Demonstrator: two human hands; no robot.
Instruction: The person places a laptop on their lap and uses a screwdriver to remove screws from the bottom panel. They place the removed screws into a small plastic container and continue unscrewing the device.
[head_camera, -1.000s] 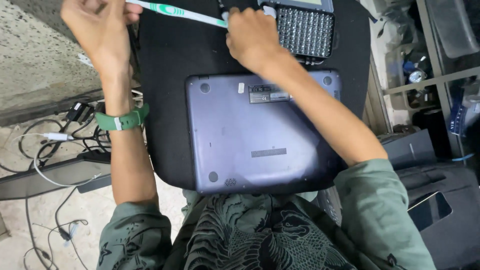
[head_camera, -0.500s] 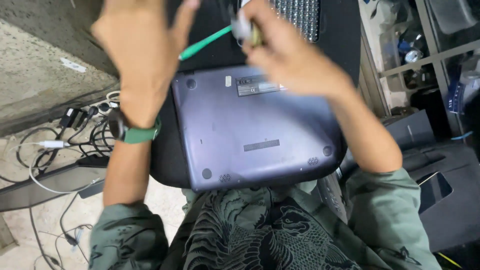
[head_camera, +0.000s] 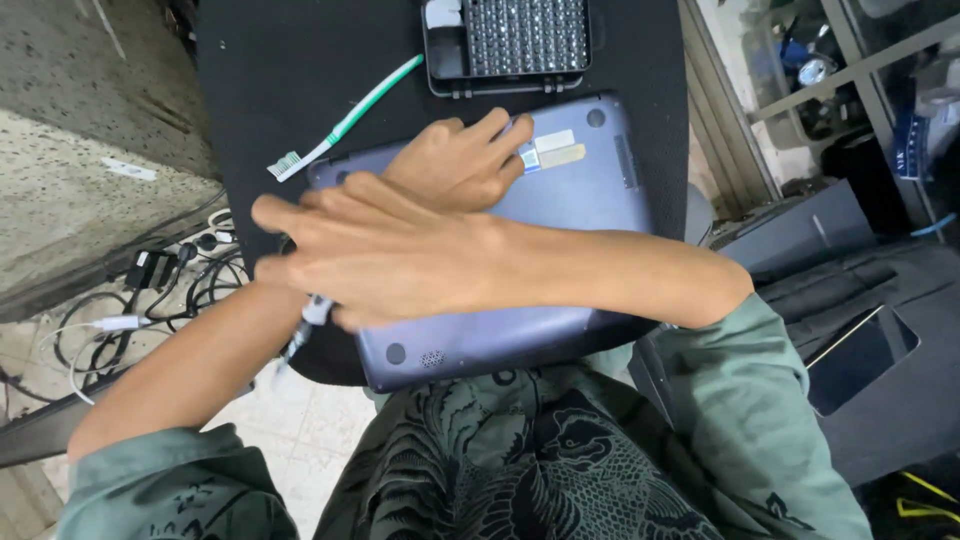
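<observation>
Black case (head_camera: 510, 88) full of bits, both hands' grip spread flat on laptop (head_camera: 590, 180)

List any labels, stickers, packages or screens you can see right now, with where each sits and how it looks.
Stickers: two small rectangles, one white, one tan, on the upturned purple-grey laptop base, beside the left hand fingers.
Bit case: open black tray of bits, above the laptop.
Dark glossy panel: lower right, on a black bag; a screen or not, unclear.

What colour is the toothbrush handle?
The toothbrush handle is green and white, seen in the head view.
</observation>
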